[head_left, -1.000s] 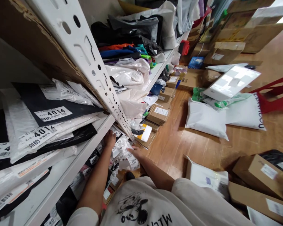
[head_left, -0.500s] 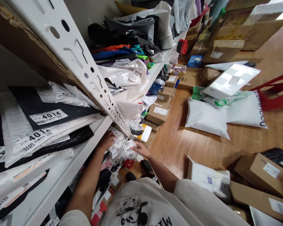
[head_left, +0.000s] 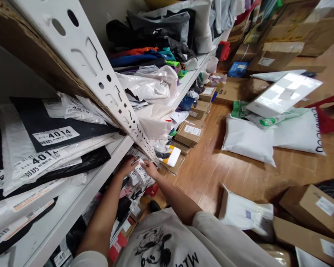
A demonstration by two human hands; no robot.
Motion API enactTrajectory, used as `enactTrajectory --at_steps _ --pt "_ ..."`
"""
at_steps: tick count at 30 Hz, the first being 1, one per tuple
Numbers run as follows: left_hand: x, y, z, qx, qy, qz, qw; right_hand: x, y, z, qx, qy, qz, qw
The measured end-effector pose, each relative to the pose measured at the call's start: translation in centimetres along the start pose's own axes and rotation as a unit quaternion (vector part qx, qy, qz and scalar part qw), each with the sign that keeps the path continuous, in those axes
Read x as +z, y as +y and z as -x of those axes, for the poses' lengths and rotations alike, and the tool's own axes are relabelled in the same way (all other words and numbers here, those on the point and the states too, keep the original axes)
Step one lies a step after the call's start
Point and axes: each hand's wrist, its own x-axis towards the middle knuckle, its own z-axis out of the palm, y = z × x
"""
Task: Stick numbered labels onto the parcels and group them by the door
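Observation:
Below the shelf's front edge, my left hand point(head_left: 127, 165) reaches in with its fingers curled in at the far end of the white labels. What they grip is too small to make out. My right hand point(head_left: 149, 170) is close beside it, thumb and fingers pinched on the top of a column of white number labels point(head_left: 144, 178). One of these reads 4024. More labels point(head_left: 133, 177) hang just left of that column, under my left hand. Whether the labels are loose or stuck on small packets cannot be made out.
A white perforated upright point(head_left: 111, 79) slants down close to my hands. Stacked parcels with a 4014 label point(head_left: 56, 135) lie on the left shelf point(head_left: 91, 193). White mailers point(head_left: 247, 139) and brown cartons point(head_left: 308, 207) lie on the wooden floor to the right.
My right hand has moved left, close to my left hand, bringing the top of the label column with it. The left hand has shifted only slightly. The view has turned a little.

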Motion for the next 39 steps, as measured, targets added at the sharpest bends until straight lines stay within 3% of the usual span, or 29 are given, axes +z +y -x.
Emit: enactTrajectory --at_steps 5,13,18,29,39 --pt "1.0 0.2 0.4 -0.011 0.037 -0.005 0.999 0.1 0.5 0.0 -0.007 0.060 0.032 0.998" --pt "1.0 -0.1 0.3 -0.028 0.044 0.004 0.999 0.0 -0.2 0.7 -0.043 0.024 0.020 0.999" --pt "1.3 -0.7 0.2 -0.061 0.068 0.004 0.996 -0.3 -0.1 0.7 -0.025 0.038 0.039 0.998" --pt "2.0 -0.4 0.2 -0.042 0.082 -0.033 0.995 -0.6 0.6 1.1 0.014 0.097 0.082 0.992" --pt "2.3 0.0 0.2 -0.044 0.076 -0.069 0.994 -0.8 1.6 2.2 0.060 0.107 0.114 0.986"
